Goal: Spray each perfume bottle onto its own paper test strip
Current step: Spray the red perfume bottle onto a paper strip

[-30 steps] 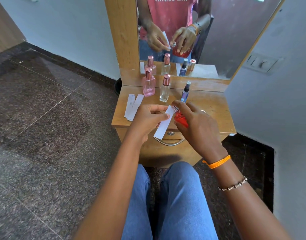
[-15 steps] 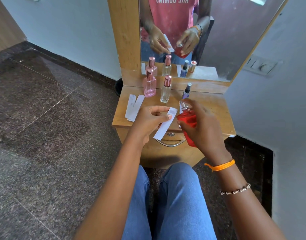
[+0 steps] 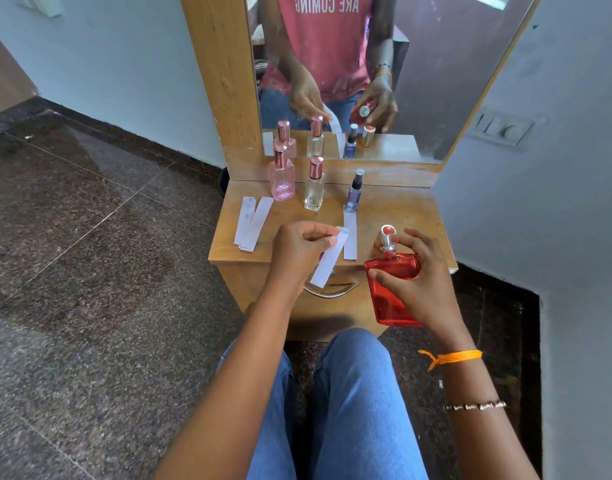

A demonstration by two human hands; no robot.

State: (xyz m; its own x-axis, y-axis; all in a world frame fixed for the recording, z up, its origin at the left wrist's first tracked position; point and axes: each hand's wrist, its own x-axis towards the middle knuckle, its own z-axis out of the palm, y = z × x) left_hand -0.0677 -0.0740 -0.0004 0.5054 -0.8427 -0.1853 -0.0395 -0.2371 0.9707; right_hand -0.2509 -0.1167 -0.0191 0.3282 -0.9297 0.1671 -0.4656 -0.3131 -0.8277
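Note:
My right hand (image 3: pixel 424 282) grips a red square perfume bottle (image 3: pixel 391 289), uncapped, its silver nozzle pointing up over the dresser's front edge. My left hand (image 3: pixel 299 251) pinches the top of a white paper strip (image 3: pixel 328 259) that hangs down in front of the drawer. At the back of the wooden dresser top (image 3: pixel 394 213) stand a pink bottle (image 3: pixel 282 176), a clear bottle (image 3: pixel 314 185) and a small purple spray bottle (image 3: pixel 354 192). One strip (image 3: pixel 350 233) lies in front of the purple bottle. Loose strips (image 3: pixel 252 223) lie at the left.
A mirror (image 3: pixel 418 81) rises behind the bottles and reflects them and my hands. The drawer's metal handle (image 3: pixel 332 292) sits just under the held strip. Walls stand close at the right, dark stone floor spreads at the left, and my knees are under the dresser front.
My right hand has drawn the red bottle away from the strip to the right and tilted it upright. The left hand keeps the strip almost where it was.

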